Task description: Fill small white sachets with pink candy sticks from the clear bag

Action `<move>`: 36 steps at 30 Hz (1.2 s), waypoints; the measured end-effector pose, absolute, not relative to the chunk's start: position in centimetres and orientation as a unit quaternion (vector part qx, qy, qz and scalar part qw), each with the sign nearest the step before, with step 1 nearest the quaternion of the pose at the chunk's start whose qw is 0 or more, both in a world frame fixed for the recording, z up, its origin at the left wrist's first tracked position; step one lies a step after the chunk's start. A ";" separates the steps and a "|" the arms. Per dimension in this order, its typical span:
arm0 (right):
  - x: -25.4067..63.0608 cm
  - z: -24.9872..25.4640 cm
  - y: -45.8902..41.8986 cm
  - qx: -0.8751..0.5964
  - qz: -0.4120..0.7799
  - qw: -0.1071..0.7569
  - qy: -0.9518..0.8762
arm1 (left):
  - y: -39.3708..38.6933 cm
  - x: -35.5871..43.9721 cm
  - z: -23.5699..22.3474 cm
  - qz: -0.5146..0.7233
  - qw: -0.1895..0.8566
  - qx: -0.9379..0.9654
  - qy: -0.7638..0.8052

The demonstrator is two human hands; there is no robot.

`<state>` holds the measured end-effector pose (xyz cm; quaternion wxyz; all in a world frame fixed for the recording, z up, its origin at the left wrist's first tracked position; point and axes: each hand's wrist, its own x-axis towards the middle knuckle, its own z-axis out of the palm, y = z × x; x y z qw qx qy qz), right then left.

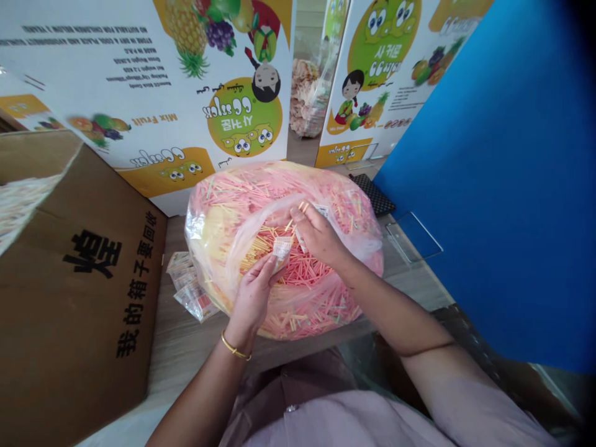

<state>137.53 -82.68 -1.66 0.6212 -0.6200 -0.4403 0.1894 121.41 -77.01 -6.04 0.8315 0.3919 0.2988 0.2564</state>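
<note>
1) While the left hand [255, 288] pinches a small packet [282, 247], the right hand [320, 234] grips a few yellow sticks [303, 206]
2) The open bag [198, 226] sits near the front edge of the worktop [172, 354]
3) Packing seems unfinished, many loose sticks [300, 271] left

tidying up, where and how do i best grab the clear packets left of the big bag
Probably pinch the clear packets at their near corner, coming from the wearer's side: they lie low on the table, the big bag crowds their right, and that corner looks free.
</note>
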 end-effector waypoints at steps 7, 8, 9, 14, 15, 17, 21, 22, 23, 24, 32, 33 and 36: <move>137.3 -2.3 -82.7 -0.599 0.326 0.536 -0.499 | -77.0 121.2 -5.9 0.256 0.832 0.403 0.283; 137.4 -2.3 -82.7 -0.587 0.342 0.543 -0.493 | -77.0 121.2 -6.0 0.257 0.832 0.401 0.283; 137.4 -2.3 -82.8 -0.576 0.354 0.554 -0.487 | -77.0 121.2 -6.0 0.260 0.833 0.398 0.285; 137.6 -2.0 -83.2 -0.586 0.355 0.492 -0.537 | -76.9 121.0 -5.9 0.242 0.852 0.372 0.277; 137.6 -2.0 -83.2 -0.594 0.348 0.484 -0.540 | -76.9 121.0 -5.7 0.231 0.859 0.366 0.275; 137.6 -2.1 -83.3 -0.610 0.324 0.506 -0.517 | -77.0 120.9 -5.4 0.216 0.871 0.351 0.269; 138.0 -2.2 -83.4 -0.632 0.322 0.478 -0.518 | -77.1 120.7 -5.0 0.215 0.882 0.340 0.248; 138.1 -2.1 -83.4 -0.637 0.319 0.464 -0.527 | -77.1 120.6 -5.0 0.214 0.880 0.345 0.245; 138.2 -2.0 -83.4 -0.642 0.309 0.462 -0.528 | -77.2 120.5 -5.0 0.213 0.877 0.352 0.247; 138.2 -1.9 -83.4 -0.644 0.297 0.472 -0.524 | -77.2 120.5 -5.1 0.210 0.874 0.360 0.251; 137.3 -1.7 -83.4 -0.633 0.308 0.423 -0.570 | -77.5 120.0 -4.6 0.163 0.847 0.430 0.267; 137.2 -1.6 -83.5 -0.638 0.294 0.445 -0.555 | -77.7 119.6 -4.2 0.177 0.831 0.453 0.269; 137.4 -1.1 -84.2 -0.661 0.270 0.483 -0.508 | -78.0 117.2 -2.9 0.306 0.730 0.539 0.287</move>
